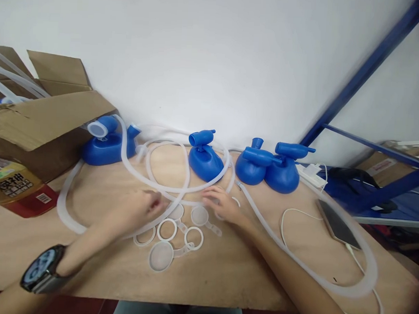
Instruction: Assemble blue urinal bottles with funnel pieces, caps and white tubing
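Observation:
My left hand (145, 209) is curled and a little blurred, beside a clear hose (124, 158); whatever its fingers hold is hidden. Fingers apart, my right hand (223, 205) hovers at or touches the hose loops and grips nothing visible. Below and between the hands lie white rings (167, 229) and round translucent caps with straps, one cap (161, 256) nearest the front edge. Behind my right hand stands a blue bottle (205, 162) with a tilted spout. At the left, another blue bottle (104, 148) has a white-rimmed opening, with hose running past it.
An open cardboard box (54, 122) with hoses stands at the left, behind a red-and-yellow package (20, 190). Two blue bottles (282, 176) stand right of centre. A long hose (354, 290) loops around a phone (338, 223) and cable. Blue shelving (367, 53) borders the right.

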### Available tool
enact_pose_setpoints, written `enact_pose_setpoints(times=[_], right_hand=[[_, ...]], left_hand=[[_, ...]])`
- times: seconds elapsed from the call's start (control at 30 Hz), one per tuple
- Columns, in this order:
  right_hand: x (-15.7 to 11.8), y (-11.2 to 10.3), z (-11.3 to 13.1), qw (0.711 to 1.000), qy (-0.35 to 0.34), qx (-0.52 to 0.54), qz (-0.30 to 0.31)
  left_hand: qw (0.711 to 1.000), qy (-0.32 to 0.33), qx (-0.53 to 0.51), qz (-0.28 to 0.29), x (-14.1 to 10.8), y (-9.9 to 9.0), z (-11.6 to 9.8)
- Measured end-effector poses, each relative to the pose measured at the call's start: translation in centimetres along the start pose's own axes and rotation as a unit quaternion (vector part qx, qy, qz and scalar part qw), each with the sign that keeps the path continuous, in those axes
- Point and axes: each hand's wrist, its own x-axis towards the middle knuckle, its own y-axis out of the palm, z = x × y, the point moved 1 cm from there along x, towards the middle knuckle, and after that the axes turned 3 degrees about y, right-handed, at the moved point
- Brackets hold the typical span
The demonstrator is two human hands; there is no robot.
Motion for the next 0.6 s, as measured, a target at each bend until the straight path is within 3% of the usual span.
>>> enact_pose_setpoints(times=[0.1, 0.17, 0.23, 0.3, 0.4, 0.47, 0.6], right_hand=[[-0.7, -2.7, 0.0, 0.996, -0.026, -0.083, 0.007], [-1.7, -4.4, -0.5, 0.992, -0.022, -0.126, 0.01], [-3.0, -5.5, -1.2, 0.989, -0.004, -0.141, 0.038], [-4.2, -5.9, -1.8, 0.984, 0.009, -0.147, 0.098], [-5.2, -5.5, -2.4, 0.976, 0.011, -0.152, 0.154], [-5.2, -5.2, -2.6, 0.977, 0.011, -0.149, 0.15], [-5.2, -5.3, -2.2, 0.981, 0.014, -0.131, 0.14]], left_hand=[[0.989, 0.132, -0.014, 0.069, -0.2, 0.1, -5.7], [0.969, 0.214, -0.014, 0.119, -0.4, 0.7, -6.9], [0.95, 0.25, -0.016, 0.186, -0.6, 1.6, -6.6], [0.937, 0.251, -0.014, 0.241, -1.0, 2.4, -6.0], [0.941, 0.229, 0.015, 0.25, -1.8, 2.8, -6.1], [0.947, 0.212, 0.032, 0.238, -2.4, 2.5, -6.5], [0.948, 0.154, 0.019, 0.279, -3.2, 1.5, -6.4]])
